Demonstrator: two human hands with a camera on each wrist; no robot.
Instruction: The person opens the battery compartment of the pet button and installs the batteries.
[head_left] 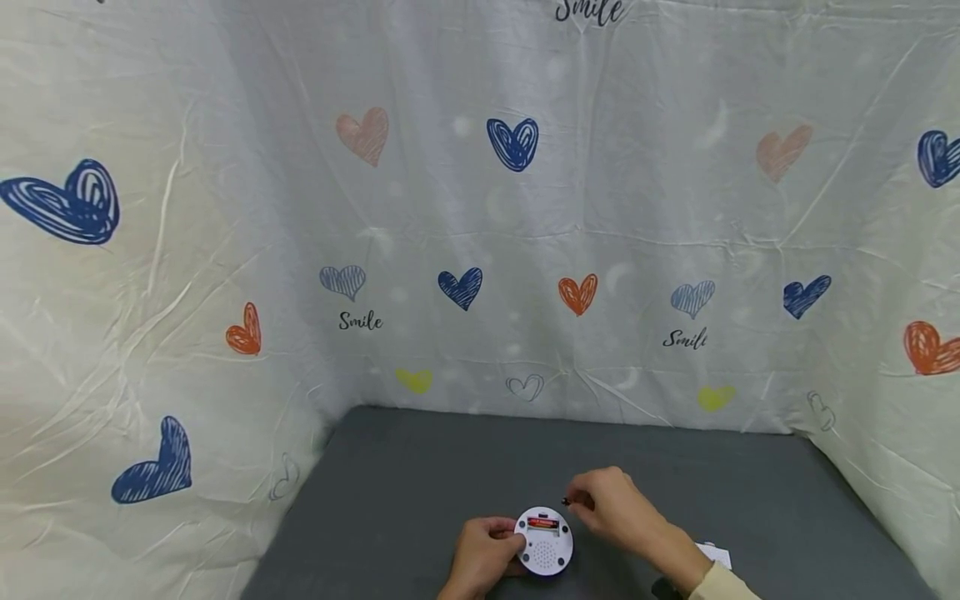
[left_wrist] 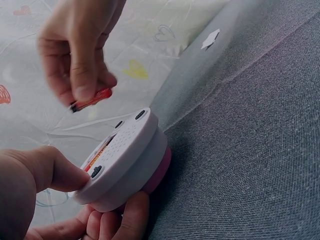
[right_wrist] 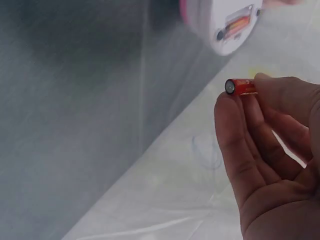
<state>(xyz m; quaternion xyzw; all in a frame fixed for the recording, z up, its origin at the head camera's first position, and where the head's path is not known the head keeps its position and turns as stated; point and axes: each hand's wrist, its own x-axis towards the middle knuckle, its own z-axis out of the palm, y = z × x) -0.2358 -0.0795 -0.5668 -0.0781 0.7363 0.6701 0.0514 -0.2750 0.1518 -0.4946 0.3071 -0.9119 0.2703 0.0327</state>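
A round white device point(head_left: 545, 557) with a pink lower part is held with its underside turned up, showing several dark feet and a patch of small holes. My left hand point(head_left: 483, 554) grips it by its left edge, thumb on top and fingers below. One red-orange battery point(head_left: 543, 524) lies in the device's uncovered compartment. Above and to the right of the device, my right hand point(head_left: 618, 510) pinches a second red battery point(right_wrist: 244, 86) between thumb and fingertips. In the left wrist view this battery point(left_wrist: 95, 100) is apart from the device.
A small white piece point(head_left: 714, 553) lies on the grey cloth-covered table point(head_left: 420, 467), beyond my right forearm. Close to the right wrist is a dark object point(head_left: 664, 588), cut off by the frame. A white curtain point(head_left: 465, 208) printed with hearts surrounds the table's back and sides.
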